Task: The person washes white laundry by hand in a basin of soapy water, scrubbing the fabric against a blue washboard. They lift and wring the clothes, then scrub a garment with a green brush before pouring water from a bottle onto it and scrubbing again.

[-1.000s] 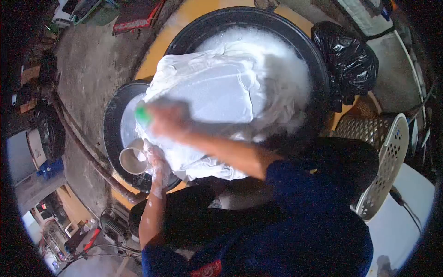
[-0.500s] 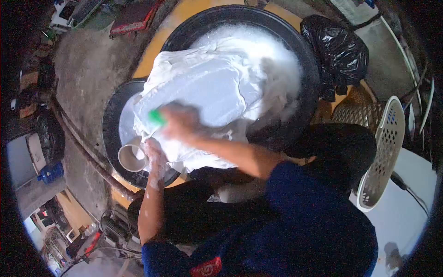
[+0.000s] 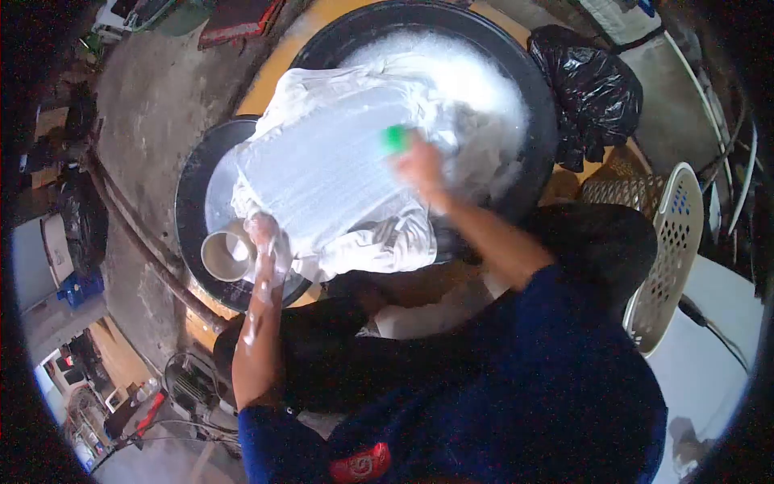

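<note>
**Figure.** Hand-scrubbing of a wet white cloth garment, which is lying spread flat across a small round black basin and reaching into a large round black tub of white soap suds.

- **Right hand:** The right hand is wrapping closed around a small green plastic scrubbing brush. It is pressing the brush onto the far end of the garment, just beside the suds.
- **Left hand:** The left hand, coated in foam, is resting on the garment's near edge with its fingers together. Whether it is gripping the cloth or only pressing on it cannot be told.
- **Nearby:** A round grey cup is sitting in the small basin just beside the left hand.

**Technique, as judged.** The scrubbing is probably going best while the left hand is anchoring the fabric taut. The brush should be travelling lengthwise with its bristles flat, so the cloth is not bunching under it. Firm, even pressure is likely serving better than speed. The anchoring hand should be staying clear of the cup to avoid tipping it.
</note>
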